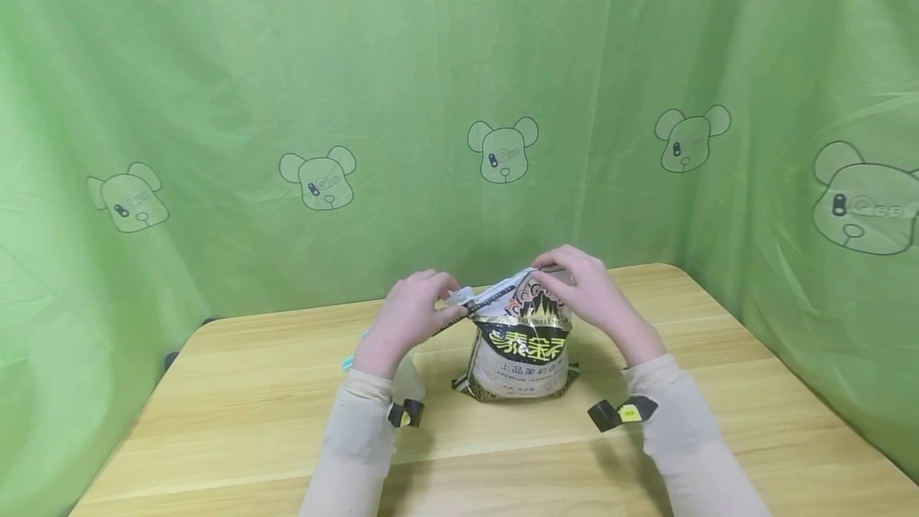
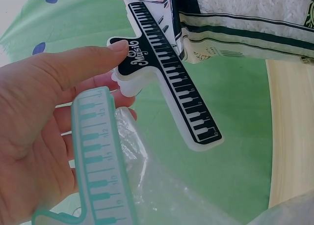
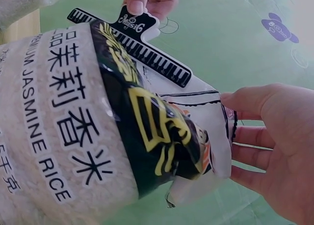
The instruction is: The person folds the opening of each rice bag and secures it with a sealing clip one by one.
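A bag of jasmine rice (image 1: 520, 365) stands upright on the table, its upper part folded and slanting. My left hand (image 1: 412, 313) is at the bag's upper left. It pinches the handle of a black-and-white piano-key clip (image 2: 179, 82) between thumb and fingers. In the right wrist view the clip's bar (image 3: 157, 63) lies along the bag's top edge; whether it bites the film cannot be told. With thumb and fingertips, my right hand (image 3: 279, 146) pinches the other top corner of the bag.
Close beside the left hand is a teal piano-key clip (image 2: 103, 161) on a clear plastic bag (image 2: 171, 190). The wooden table (image 1: 237, 413) meets a green curtain (image 1: 402, 62) with bear-head prints behind and at both sides.
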